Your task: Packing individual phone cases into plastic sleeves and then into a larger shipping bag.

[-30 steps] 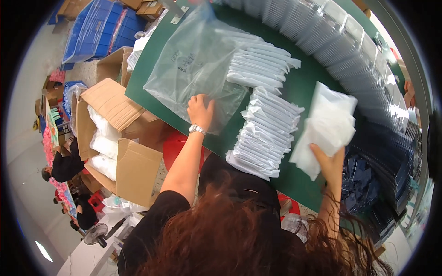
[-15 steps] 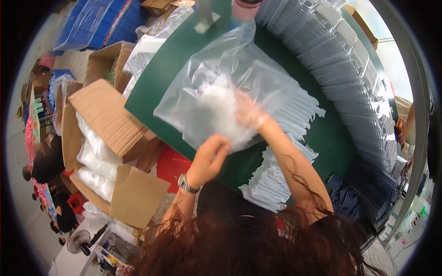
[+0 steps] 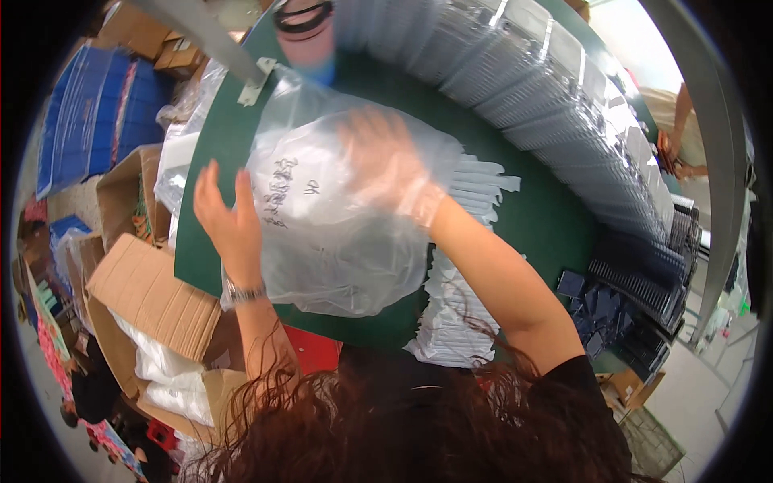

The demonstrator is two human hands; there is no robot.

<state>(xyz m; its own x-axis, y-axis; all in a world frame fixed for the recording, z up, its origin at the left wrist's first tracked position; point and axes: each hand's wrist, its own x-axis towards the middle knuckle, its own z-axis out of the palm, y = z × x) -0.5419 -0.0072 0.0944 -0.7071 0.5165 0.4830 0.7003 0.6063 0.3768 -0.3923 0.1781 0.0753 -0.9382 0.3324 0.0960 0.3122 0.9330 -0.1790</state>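
A large clear plastic bag (image 3: 338, 278) lies on the green table, with a white sheet (image 3: 310, 173) bearing dark handwriting showing through it. My right hand (image 3: 386, 165) reaches inside the bag up to the wrist; its fingers look stretched out and slightly blurred under the film, beside the sheet. At the bag's left edge is my left hand (image 3: 229, 225), fingers and thumb apart, holding nothing. To the right of the bag, partly covered by it, lies a row of flat whitish packets (image 3: 483, 189). Another row of packets (image 3: 455, 314) runs toward me under my right forearm.
Stacked clear plastic trays (image 3: 555, 105) line the table's far and right side, with dark trays (image 3: 636, 270) nearer. A pink and blue tumbler (image 3: 307, 40) stands by a metal post (image 3: 213, 36). Left of the table is an open cardboard box (image 3: 153, 294) holding white bags; a red stool (image 3: 314, 350) stands below.
My left hand has gone from the bag's near edge to its left side and opened. The bag lies flatter, and the written sheet shows clearly. The view has shifted to the right.
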